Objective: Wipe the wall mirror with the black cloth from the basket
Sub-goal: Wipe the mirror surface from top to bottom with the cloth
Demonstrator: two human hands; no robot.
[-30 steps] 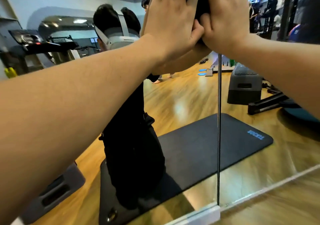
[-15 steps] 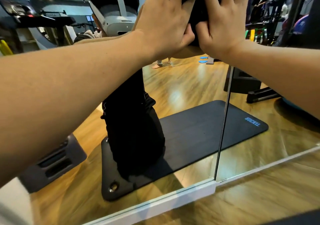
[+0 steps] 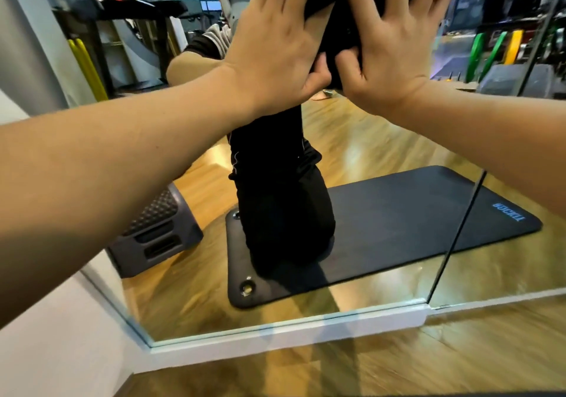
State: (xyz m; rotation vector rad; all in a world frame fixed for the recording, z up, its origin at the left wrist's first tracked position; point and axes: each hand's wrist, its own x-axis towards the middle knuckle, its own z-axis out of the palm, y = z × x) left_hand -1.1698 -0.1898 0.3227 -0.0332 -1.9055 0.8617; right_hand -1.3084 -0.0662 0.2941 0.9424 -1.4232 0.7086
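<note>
- Wooden floor (image 3: 398, 366) runs along the bottom of my view, meeting a white baseboard (image 3: 275, 340) under the wall mirror (image 3: 382, 139).
- I see the mirror as 2 glass panels joined at a thin dark seam (image 3: 456, 243) on the right.
- Its glass reflects a dark exercise mat (image 3: 413, 222) with blue lettering, a grey step platform (image 3: 159, 234), a treadmill (image 3: 122, 1) and the person's own black-clothed body (image 3: 275, 200).
- The black cloth (image 3: 340, 20) is up at the top centre of my view, pressed flat against the mirror between both hands.
- It looks plain, dark and soft, bunched into folds, with no pattern I can make out; much of it is covered by the hands and its upper part is cut by the frame edge.
- My left hand (image 3: 275, 50) lies flat on the cloth's left side, fingers straight and pointing up, thumb tucked under the cloth's lower edge.
- My right hand (image 3: 395, 50) presses the cloth's right side, fingers spread and straight, thumb angled in toward the left thumb.
- The 2 thumbs sit just beside each other below the cloth.
- Both forearms reach up and inward from the lower corners of my view.
- A plain white wall (image 3: 46, 350) borders the mirror on the left.
</note>
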